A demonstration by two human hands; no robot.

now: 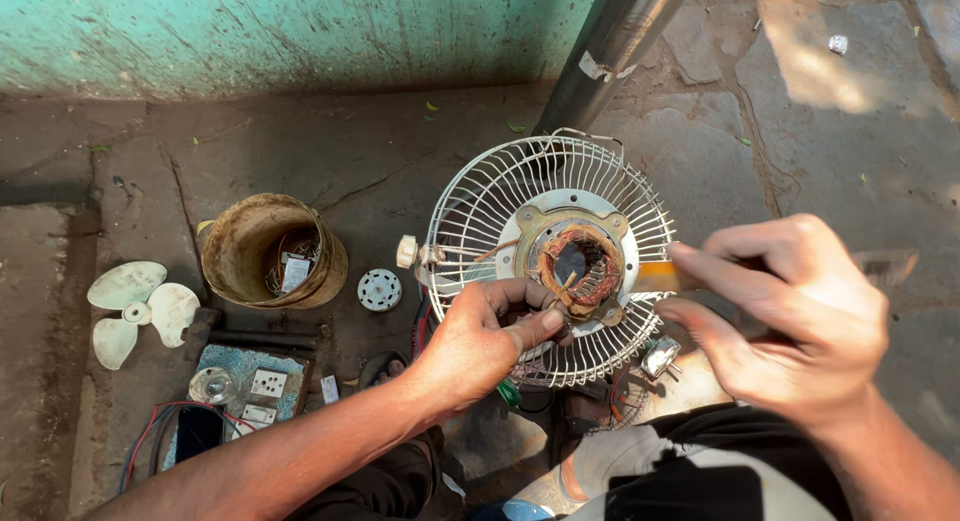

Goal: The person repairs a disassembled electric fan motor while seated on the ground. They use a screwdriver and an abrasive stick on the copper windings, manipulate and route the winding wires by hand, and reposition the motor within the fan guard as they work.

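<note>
A white wire fan guard (pixel 480 206) stands tilted in front of me, with a motor stator (pixel 580 268) of copper windings fixed at its centre. My left hand (pixel 480 341) grips the lower edge of the stator, thumb pressed against the windings. My right hand (pixel 790 316) pinches a thin flat tool with a yellowish handle (pixel 655 276); its tip reaches the windings from the right. A blurred part of the tool sticks out beyond the hand at the right.
A rusty round tin (pixel 270 251) with bits inside lies left of the guard. A white fan blade (pixel 135 309) lies at far left. A small white round cap (pixel 379 290), a board with switches and wires (pixel 235 391) and a metal pole (pixel 610 51) are nearby.
</note>
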